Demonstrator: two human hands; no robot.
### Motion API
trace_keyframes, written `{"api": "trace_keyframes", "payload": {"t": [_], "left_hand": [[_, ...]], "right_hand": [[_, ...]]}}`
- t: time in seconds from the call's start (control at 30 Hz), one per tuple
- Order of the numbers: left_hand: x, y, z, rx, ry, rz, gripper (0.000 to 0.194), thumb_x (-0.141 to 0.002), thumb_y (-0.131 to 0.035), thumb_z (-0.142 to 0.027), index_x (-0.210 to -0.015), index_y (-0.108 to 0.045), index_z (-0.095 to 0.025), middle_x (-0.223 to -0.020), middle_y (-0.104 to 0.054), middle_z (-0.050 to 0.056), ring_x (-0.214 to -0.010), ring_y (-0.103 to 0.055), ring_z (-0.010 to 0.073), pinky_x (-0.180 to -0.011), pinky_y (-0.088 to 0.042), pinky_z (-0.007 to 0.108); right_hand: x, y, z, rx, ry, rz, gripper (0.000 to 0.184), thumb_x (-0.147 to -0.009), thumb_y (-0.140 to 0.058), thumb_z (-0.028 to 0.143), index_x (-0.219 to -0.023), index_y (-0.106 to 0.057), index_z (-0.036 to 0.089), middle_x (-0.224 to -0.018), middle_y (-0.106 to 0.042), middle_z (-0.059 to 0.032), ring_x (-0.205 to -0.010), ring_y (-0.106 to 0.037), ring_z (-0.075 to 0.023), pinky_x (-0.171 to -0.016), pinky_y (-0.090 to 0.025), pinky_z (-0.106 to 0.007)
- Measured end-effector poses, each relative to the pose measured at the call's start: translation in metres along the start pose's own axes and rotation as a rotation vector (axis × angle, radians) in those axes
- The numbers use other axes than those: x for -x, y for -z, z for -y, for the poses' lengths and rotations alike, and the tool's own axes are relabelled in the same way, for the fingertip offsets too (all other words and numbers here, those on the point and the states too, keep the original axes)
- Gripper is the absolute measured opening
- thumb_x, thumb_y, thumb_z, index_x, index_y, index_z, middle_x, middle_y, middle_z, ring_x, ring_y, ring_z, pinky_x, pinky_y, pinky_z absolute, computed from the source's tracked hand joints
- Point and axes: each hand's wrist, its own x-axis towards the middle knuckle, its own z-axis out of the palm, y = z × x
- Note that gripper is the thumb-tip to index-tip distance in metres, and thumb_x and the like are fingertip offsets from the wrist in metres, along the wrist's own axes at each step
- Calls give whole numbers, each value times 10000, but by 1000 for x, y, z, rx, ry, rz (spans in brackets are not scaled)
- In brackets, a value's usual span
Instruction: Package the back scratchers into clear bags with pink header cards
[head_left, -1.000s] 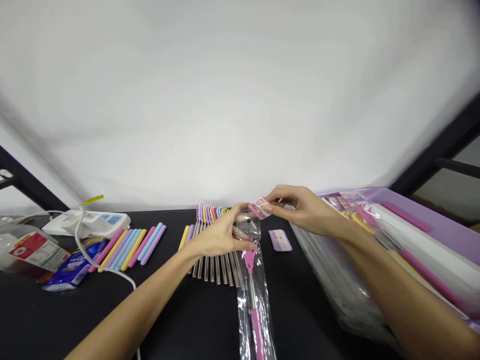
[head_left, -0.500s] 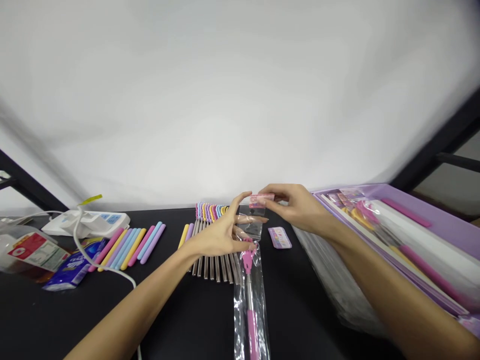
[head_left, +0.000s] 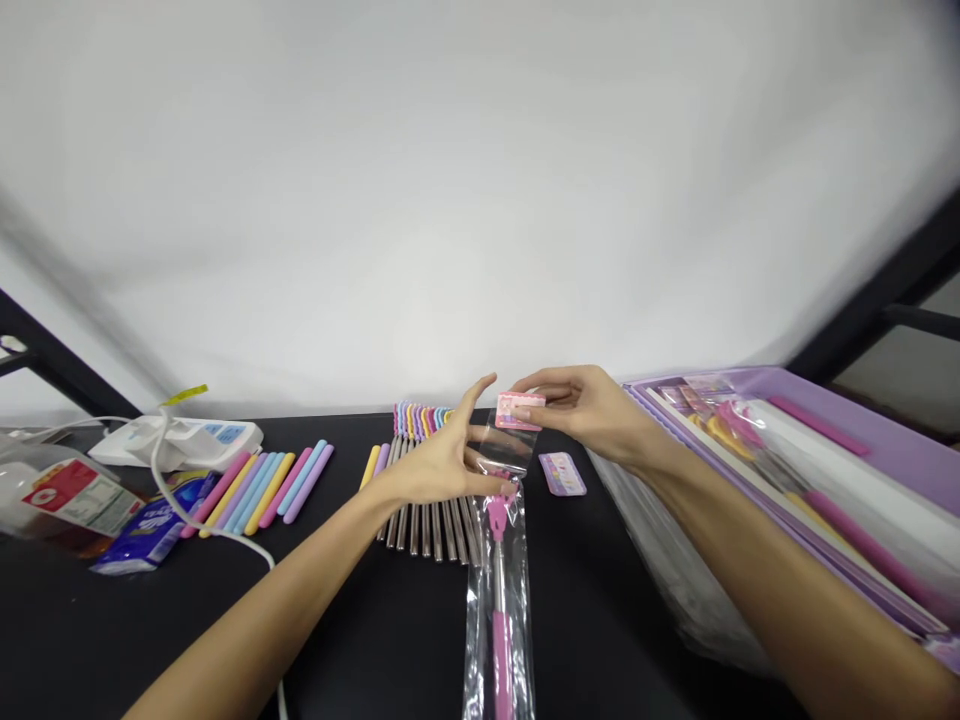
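**Bagged wand, with card, between two hands**

Bag point(head_left: 517, 600): clear, laid lengthwise on the table point(head_left: 600, 640), lower end out of view. Probably set straight ahead so both hands reach its top.

Wand point(head_left: 501, 640): pink, metal shaft, inside the bag, head uppermost by the left thumb.

Left hand point(head_left: 431, 465): fingers spread apart, one raised, thumb over the bag at the wand's head. The spread likely steadies the film. Whether any finger is inside the bag cannot be told.

Right hand point(head_left: 589, 415): thumb and fingertips clamped on the card point(head_left: 508, 406) at its right side, perhaps to leave the other side free.

Card: pink, at the bag's top, overlapping the film; in front or within, unclear.

Second card point(head_left: 562, 474): flat on the table, just beside the bag, seemingly parked within reach.

Rods point(head_left: 426, 535): metal, in a row left of the bag, bright tops farthest from the person; alignment looks chosen for order.

Sticks point(head_left: 255, 495): pastel, side by side farther left, perhaps sorted for easy picking.

Box point(head_left: 885, 440): lilac, at right, holding more wands point(head_left: 840, 505); sleeves point(head_left: 675, 570) lie along its near side.

Far left: power strip point(head_left: 202, 442), cable point(head_left: 191, 520), packet point(head_left: 157, 525), bottle point(head_left: 82, 505); likely grouped there out of the hands' way.
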Motion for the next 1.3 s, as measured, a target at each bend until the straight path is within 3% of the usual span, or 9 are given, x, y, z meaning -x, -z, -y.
{"api": "trace_keyframes", "payload": {"t": [0.13, 0.3, 0.5, 0.7, 0.83, 1.03, 1.17, 1.3], "left_hand": [[-2, 2, 1, -42, 61, -26, 993, -706, -821, -271, -1499, -224, -276, -1041, -700, 138, -807, -719, 244, -735, -537, 397], [-2, 2, 0, -28, 51, -42, 859, -686, -831, -268, -1412, -374, -232, -960, -719, 109, -806, -723, 233, -727, -531, 358], [-2, 3, -1, -75, 68, -45, 789, -681, -832, -287, -1360, -436, -220, -973, -720, 98, -728, -702, 175, -645, -495, 284], [-3, 1, -3, -143, 55, -40, 579, -723, -799, -337, -1242, -586, -195, -970, -720, 88, -782, -714, 184, -734, -534, 317], [-4, 1, -3, -158, 33, -24, 475, -748, -780, -321, -1185, -638, -202, -917, -729, 58, -746, -704, 154, -708, -537, 285], [-6, 3, -3, -188, 16, -46, 435, -728, -796, -341, -1118, -679, -187, -1011, -726, 83, -848, -706, 176, -729, -555, 288], [-6, 3, -3, -180, 1, -37, 459, -738, -785, -344, -1163, -677, -206, -1035, -723, 72, -856, -712, 176, -769, -564, 307], [-6, 2, -2, -152, 48, -49, 417, -741, -780, -358, -1108, -699, -175, -1020, -741, 85, -891, -719, 203, -812, -570, 335]], "right_hand": [[0, -4, -2, 51, 42, -98, 217, -771, -689, 243, -984, -680, 203, -866, -743, -42, -800, -702, -210, -732, -548, -329], [1, -10, -1, 14, 41, -138, 178, -746, -725, 284, -836, -597, 200, -809, -711, -31, -771, -694, -196, -712, -547, -315], [2, -8, 6, -7, 23, -88, 209, -698, -754, 266, -780, -577, 193, -767, -665, -18, -740, -649, -174, -689, -524, -299], [1, -4, 3, -52, 28, -28, 262, -682, -780, 293, -811, -577, 191, -764, -639, -6, -706, -615, -150, -670, -517, -294], [1, -4, -1, -41, 26, 28, 294, -694, -786, 325, -904, -639, 180, -727, -624, 6, -657, -590, -135, -618, -502, -281], [3, 3, 5, 13, -2, 134, 314, -816, -678, 404, -1041, -731, 192, -1050, -737, -74, -972, -678, -222, -895, -529, -371], [3, 6, 4, 20, -10, 152, 328, -846, -634, 443, -1014, -763, 192, -997, -759, -73, -943, -690, -247, -874, -541, -398], [2, 4, 1, 18, -24, 93, 254, -749, -741, 382, -884, -764, 168, -883, -760, -73, -853, -699, -233, -808, -559, -374]]}}
